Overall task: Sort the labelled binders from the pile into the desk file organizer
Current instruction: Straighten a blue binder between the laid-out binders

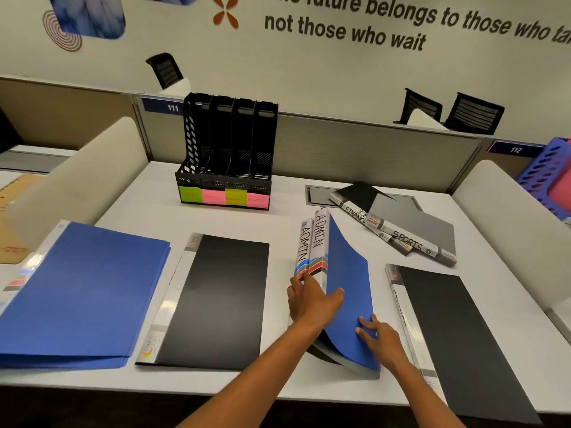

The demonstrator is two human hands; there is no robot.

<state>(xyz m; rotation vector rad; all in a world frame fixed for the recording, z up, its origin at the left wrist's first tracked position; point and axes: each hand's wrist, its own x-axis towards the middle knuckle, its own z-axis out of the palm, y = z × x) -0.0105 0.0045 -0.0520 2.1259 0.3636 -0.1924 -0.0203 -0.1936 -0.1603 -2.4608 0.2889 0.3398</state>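
Two blue binders with ADMIN on their spines (343, 273) stand tilted on edge mid-desk. My left hand (312, 299) grips them across the spines, thumb on the blue cover. My right hand (378, 338) rests flat on the cover's lower part. The black file organizer (227, 149) stands at the back with green and pink labels along its base; its slots look empty. A pile of black and grey binders (398, 220), with spines reading FINANCE and SPORTS, lies at the back right.
A stack of blue binders (83, 291) lies flat at the left, a black binder (216, 301) beside it, another black binder (457, 335) at the right. Padded desk dividers (506, 217) flank both sides. A blue basket (547, 174) sits beyond the right divider.
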